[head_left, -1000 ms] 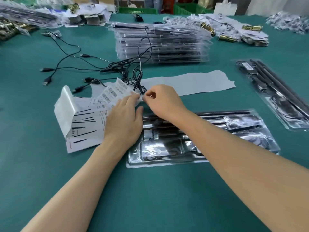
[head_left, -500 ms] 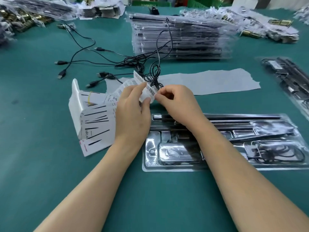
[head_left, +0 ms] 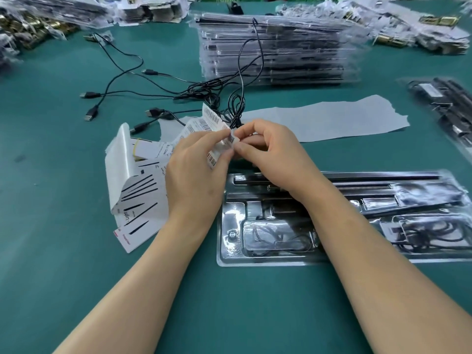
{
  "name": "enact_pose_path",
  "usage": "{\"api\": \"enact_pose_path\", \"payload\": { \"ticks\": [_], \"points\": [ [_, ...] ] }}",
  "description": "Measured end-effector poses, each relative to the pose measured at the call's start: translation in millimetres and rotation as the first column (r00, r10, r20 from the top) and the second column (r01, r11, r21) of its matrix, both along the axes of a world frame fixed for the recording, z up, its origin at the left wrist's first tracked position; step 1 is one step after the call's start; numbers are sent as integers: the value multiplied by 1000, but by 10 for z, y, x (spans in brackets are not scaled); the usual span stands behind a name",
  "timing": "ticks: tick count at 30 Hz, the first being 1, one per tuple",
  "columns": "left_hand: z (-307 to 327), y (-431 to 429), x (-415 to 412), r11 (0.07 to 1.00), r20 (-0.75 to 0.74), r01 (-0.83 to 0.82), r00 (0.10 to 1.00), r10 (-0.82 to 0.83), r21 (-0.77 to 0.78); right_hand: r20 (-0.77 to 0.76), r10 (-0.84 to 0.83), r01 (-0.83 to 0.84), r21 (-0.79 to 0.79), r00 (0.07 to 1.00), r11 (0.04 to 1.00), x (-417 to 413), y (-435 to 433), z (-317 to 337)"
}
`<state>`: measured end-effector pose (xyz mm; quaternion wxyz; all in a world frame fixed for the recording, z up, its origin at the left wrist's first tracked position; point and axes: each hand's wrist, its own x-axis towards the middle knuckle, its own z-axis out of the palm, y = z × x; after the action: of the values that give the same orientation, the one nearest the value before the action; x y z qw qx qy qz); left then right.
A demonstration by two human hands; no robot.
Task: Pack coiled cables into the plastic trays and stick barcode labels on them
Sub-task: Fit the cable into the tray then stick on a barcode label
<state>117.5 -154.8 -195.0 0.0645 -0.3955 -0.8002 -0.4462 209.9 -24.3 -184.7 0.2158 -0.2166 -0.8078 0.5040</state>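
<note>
The left hand (head_left: pixel 194 175) grips the strip of barcode labels (head_left: pixel 212 121), its fingers curled round the strip. The right hand (head_left: pixel 275 154) pinches the same strip between thumb and forefinger, right beside the left fingertips. Both are above the far left corner of the plastic tray (head_left: pixel 229 254), which lies flat on the table (head_left: pixel 63 251).

Bench (head_left: pixel 63 277): plain teal green.
Label strip (head_left: pixel 210 120) between left hand (head_left: pixel 194 180) and right hand (head_left: pixel 273 154): white, black barcode stripes.
Printed cards (head_left: pixel 143 198) left of the left hand: white, slanted black lines, black lettering, red mark at the near corner.
Yellow-edged card (head_left: pixel 143 149) just beyond them: white face.
Plastic tray (head_left: pixel 231 251) under the right hand: clear, glossy, black contents.
Cables (head_left: pixel 122 70) beyond the hands: black.
Backing paper (head_left: pixel 332 118) beyond the right hand: pale grey-white, unprinted.
Metal parts (head_left: pixel 30 24) far left of the hands: brass-gold.
</note>
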Motion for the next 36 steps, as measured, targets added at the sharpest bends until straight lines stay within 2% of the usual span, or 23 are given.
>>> {"api": "enact_pose_path", "payload": {
  "ticks": [8,30,36],
  "points": [
    [12,-11,4,1000,7,2,1000,-2,3,-13,19,-20,-75,1000,997,6,18,-2],
    [-25,-3,-28,999,-56,30,998,-32,-40,10,-31,31,-68,999,997,3,-2,24],
    [-39,-1,-47,999,-52,49,997,-50,-25,34,-3,4,-23,999,1000,11,-11,8]
  ]
}}
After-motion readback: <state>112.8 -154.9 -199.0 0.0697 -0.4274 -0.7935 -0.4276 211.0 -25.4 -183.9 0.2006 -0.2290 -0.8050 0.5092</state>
